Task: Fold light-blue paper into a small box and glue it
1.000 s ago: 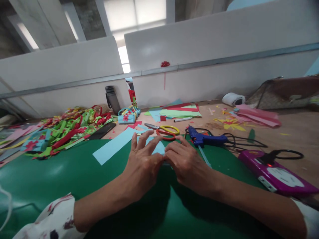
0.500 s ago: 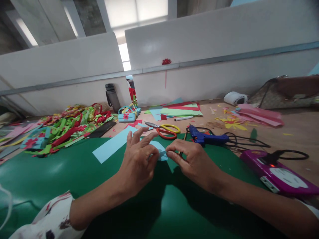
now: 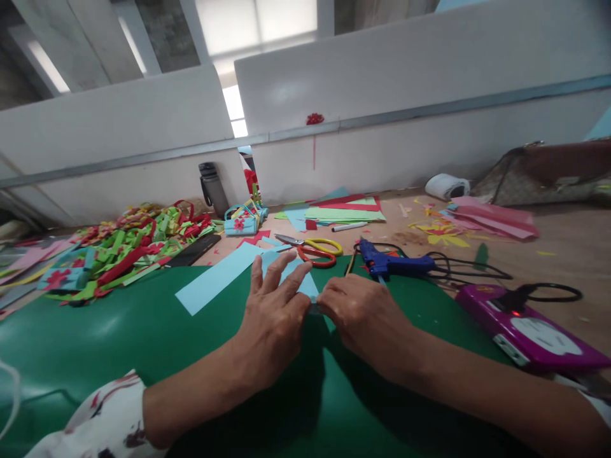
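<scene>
A light blue piece of paper is between my hands, its near edge low over the green surface. My left hand pinches that near edge between thumb and index finger, the other fingers raised and spread. My right hand is closed on the right end of the same edge, knuckles up. A thin pencil-like stick shows just beyond my right hand; I cannot tell whether the hand holds it. Left of my hands lies a light blue paper strip. Scissors with yellow and red handles lie just beyond.
A blue glue gun with a black cable lies right, near a purple power box. A heap of green and red paper strips, a phone and a bottle are left. Coloured sheets and a marker lie behind.
My right hand has rolled over, knuckles now upward, with its fingertips at the paper's near edge. The paper now lies flatter, and more of it shows behind my left fingers.
</scene>
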Available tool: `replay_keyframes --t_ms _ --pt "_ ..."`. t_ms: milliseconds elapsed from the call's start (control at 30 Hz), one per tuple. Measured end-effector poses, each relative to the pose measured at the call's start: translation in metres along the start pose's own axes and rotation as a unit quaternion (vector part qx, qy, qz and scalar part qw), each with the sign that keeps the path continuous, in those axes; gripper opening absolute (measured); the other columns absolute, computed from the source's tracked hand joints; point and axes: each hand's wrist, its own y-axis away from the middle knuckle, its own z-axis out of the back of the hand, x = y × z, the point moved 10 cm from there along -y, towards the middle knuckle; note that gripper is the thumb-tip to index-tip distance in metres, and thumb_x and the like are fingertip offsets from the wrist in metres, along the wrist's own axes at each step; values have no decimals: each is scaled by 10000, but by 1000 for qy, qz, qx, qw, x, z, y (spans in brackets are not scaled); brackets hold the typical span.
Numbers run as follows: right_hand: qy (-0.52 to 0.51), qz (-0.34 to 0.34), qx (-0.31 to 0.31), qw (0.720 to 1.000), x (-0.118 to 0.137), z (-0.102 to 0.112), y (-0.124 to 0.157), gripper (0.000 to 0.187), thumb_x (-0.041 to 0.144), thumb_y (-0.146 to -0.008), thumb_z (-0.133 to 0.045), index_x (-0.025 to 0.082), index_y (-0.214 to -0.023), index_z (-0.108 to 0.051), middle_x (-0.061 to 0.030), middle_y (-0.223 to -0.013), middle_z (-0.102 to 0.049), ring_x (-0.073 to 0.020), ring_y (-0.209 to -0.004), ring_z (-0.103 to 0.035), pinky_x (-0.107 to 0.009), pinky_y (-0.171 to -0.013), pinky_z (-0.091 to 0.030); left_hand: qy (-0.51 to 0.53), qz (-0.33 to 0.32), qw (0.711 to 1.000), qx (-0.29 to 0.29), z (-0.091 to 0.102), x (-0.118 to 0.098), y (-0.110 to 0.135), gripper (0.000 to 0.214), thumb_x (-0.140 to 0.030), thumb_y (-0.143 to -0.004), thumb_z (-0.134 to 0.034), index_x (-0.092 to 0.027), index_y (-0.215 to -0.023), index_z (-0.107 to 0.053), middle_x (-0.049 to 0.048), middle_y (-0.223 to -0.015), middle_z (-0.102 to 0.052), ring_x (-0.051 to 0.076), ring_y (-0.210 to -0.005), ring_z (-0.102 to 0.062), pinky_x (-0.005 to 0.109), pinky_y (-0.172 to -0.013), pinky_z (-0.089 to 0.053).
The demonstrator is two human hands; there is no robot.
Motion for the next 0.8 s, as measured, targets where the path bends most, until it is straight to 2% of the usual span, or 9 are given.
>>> replay_keyframes --t_ms 233,467,633,800 --pt "11 -11 10 1000 1 -6 1 183 93 -804 -499 166 -662 -588 -56 -667 -614 -165 -595 -520 -301 -584 -330 2 -15 1000 -7 -6 -7 3 250 -29 -811 -430 -160 -720 -622 91 -1204 -611 302 -1274 -377 611 -1072 -141" --pt "7 12 14 1000 4 -13 0 148 17 -671 -511 156 -666 -562 -58 -672 -605 -183 -608 -532 -294 -581 -356 -5 -7 1000 -7 -9 -4 2 228 -50 -825 -458 -157 -737 -639 80 -1191 -622 305 -1244 -409 609 -1063 -169" --pt "1 27 -17 999 7 -5 -1 171 9 -627 -495 162 -676 -555 -45 -668 -590 -178 -615 -513 -293 -581 -344 10 -1 1000 4 -6 -3 -1 238 -78 -847 -445 -168 -752 -644 71 -1195 -620 298 -1244 -406 604 -1061 -179" --pt "12 37 -23 999 7 1 -1 164 21 -644 -498 168 -688 -554 -43 -695 -596 -182 -645 -516 -303 -613 -347 6 -15 1000 10 -1 -3 -2 244 -84 -860 -431 -169 -746 -629 66 -1226 -602 294 -1272 -376 601 -1071 -143"
